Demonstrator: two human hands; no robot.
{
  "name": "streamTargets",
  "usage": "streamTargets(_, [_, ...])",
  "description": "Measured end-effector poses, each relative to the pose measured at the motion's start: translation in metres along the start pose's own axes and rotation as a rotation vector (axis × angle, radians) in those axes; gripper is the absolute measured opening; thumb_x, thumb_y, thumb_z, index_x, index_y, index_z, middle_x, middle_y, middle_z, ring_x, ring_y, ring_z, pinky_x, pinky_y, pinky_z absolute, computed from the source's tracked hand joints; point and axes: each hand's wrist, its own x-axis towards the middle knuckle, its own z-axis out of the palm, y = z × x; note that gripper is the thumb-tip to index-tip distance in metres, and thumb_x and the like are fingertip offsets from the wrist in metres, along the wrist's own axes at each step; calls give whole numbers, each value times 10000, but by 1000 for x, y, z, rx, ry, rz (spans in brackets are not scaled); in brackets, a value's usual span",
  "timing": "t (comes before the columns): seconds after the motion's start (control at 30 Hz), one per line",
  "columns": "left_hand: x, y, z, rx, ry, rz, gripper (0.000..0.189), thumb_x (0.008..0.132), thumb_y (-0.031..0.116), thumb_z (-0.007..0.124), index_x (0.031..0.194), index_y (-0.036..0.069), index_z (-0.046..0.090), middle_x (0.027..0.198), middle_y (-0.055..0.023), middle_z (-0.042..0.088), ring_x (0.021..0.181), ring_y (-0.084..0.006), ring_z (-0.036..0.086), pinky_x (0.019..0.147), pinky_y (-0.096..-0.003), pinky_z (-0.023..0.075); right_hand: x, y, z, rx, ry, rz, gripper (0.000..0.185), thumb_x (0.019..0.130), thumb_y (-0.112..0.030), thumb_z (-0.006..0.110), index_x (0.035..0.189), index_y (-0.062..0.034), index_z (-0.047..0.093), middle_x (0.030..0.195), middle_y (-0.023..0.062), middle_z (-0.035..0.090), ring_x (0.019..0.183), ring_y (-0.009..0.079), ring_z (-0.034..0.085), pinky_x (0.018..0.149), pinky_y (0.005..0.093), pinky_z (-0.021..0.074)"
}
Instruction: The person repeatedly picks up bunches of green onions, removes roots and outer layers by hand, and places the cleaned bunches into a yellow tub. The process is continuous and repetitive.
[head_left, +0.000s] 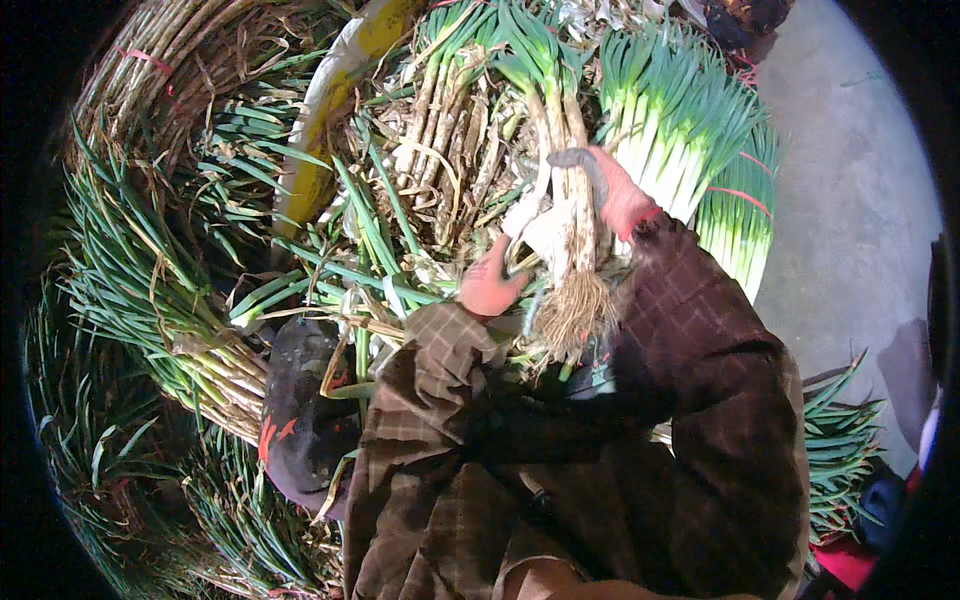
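My right hand (619, 191), in a pink glove with a grey palm, is closed around the stalks of a few long green onions (576, 202). Their brown, stringy roots (577, 311) hang toward me, and the green tops point away. Left of the roots is my left hand (491, 283), also in a pink glove, with thumb and forefinger apart. Its fingertips are close to a pale stalk base (521, 217); whether they touch it is hard to tell. Unpeeled onions with brown husks (439, 142) lie beyond my left hand.
Cleaned onions with white stems (660, 142) lie at the right, beside a bundle tied with red bands (739, 202). A yellow and white curved edge (315, 150) runs along the left. More unpeeled onions (142, 277) are heaped past it. Grey floor (840, 195) shows at the right.
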Motion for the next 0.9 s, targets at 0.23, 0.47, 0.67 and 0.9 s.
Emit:
streamTargets(0.23, [-47, -96, -28, 43, 141, -112, 602, 709, 241, 695, 1240, 65, 472, 1117, -252, 488, 1056, -409, 486, 891, -435, 423, 23, -11, -36, 263, -40, -119, 329, 819, -208, 630, 1057, 16, 591, 935, 109, 652, 804, 203, 647, 751, 313, 530])
streamTargets(0.47, [-6, 68, -46, -81, 726, 67, 369, 818, 108, 596, 1169, 13, 530, 1032, -174, 548, 943, -289, 544, 820, -398, 445, 50, 11, -59, 96, -103, -172, 303, 827, -162, 608, 1069, 20, 612, 962, 119, 659, 837, 199, 648, 767, 300, 526])
streamTargets(0.67, [0, 86, -47, -403, 280, -176, 322, 863, 230, 598, 1028, -46, 589, 880, -114, 624, 786, -159, 555, 739, -315, 450, 65, 31, 0, -872, -344, -983, 280, 925, -172, 454, 1106, -32, 614, 1113, 112, 618, 1034, 232, 584, 938, 328, 425])
streamTargets(0.9, [-4, 40, -54, -650, 295, -470, 315, 806, 196, 662, 1036, -16, 624, 804, -42, 630, 678, -114, 550, 627, -240, 453, 51, 15, -38, -52, -171, -101, 291, 920, -173, 469, 1093, 19, 602, 1145, 124, 603, 1060, 222, 571, 939, 338, 435])
